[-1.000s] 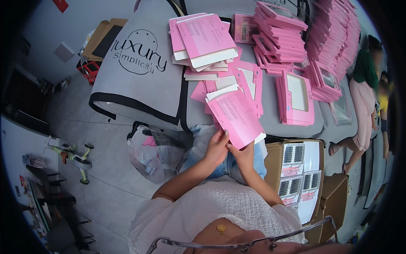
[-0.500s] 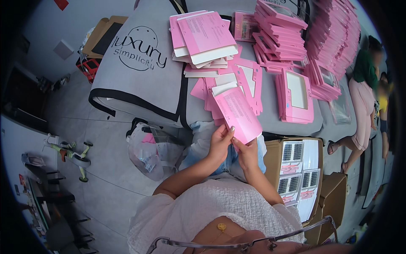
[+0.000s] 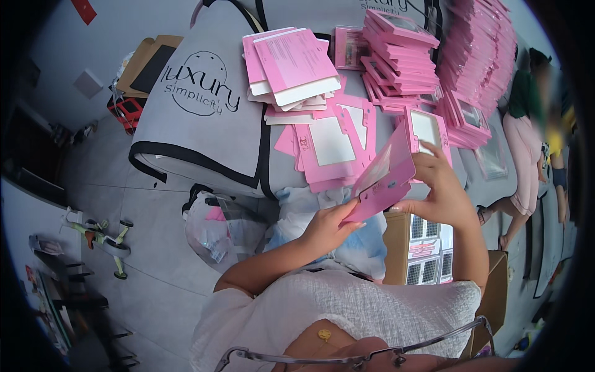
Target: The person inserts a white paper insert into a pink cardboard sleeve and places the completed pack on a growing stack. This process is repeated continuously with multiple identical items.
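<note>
A pink box sleeve with a cut-out window [image 3: 385, 193] is held tilted above my lap, its windowed side turned up. My left hand [image 3: 327, 228] pinches its near left corner between thumb and fingers. Round its right edge curves my right hand [image 3: 441, 189], with the thumb low and the fingers higher, partly behind the sleeve. Just beyond lie loose flat pink sleeves [image 3: 304, 149] with white windows. Behind these rises an untidy pile of pink and white sleeves [image 3: 294, 59]. More pink window sleeves [image 3: 441, 124] stand stacked behind my right hand.
Pink packs [image 3: 403, 62] are piled high on the grey sofa [image 3: 204, 133], beside a taller wrapped stack [image 3: 480, 56]. Right of my lap stands a brown carton [image 3: 396, 245] holding boxed goods. A clear plastic bag [image 3: 214, 232] sits on the floor at left. Another person [image 3: 520, 149] is at far right.
The sleeve has turned from its printed side to its windowed side and tilted up. My right hand has moved right and up to its right edge; my left keeps hold of a corner.
</note>
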The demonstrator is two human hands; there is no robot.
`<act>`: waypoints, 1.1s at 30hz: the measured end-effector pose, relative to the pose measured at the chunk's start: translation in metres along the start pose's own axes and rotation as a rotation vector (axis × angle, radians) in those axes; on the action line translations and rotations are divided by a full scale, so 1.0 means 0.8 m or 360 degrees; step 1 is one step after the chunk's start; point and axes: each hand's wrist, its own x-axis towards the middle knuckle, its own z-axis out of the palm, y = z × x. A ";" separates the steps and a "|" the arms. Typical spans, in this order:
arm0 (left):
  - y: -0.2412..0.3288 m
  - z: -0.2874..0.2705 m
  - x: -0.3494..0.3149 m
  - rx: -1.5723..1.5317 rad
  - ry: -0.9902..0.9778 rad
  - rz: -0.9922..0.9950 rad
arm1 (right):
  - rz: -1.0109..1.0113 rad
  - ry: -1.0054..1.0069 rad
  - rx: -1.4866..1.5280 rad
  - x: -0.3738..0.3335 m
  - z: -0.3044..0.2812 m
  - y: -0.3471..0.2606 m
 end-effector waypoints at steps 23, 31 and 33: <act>0.032 -0.036 0.015 0.0455 -0.0042 0.0327 | 0.0184 -0.0227 0.0966 -0.001 0.040 -0.002; 0.028 -0.013 0.020 -0.0142 0.0142 0.0121 | -0.0005 -0.0315 0.0776 0.029 0.038 0.010; 0.032 -0.008 0.020 -0.0135 0.0146 0.0028 | -0.0185 -0.0352 0.0676 0.047 0.036 0.014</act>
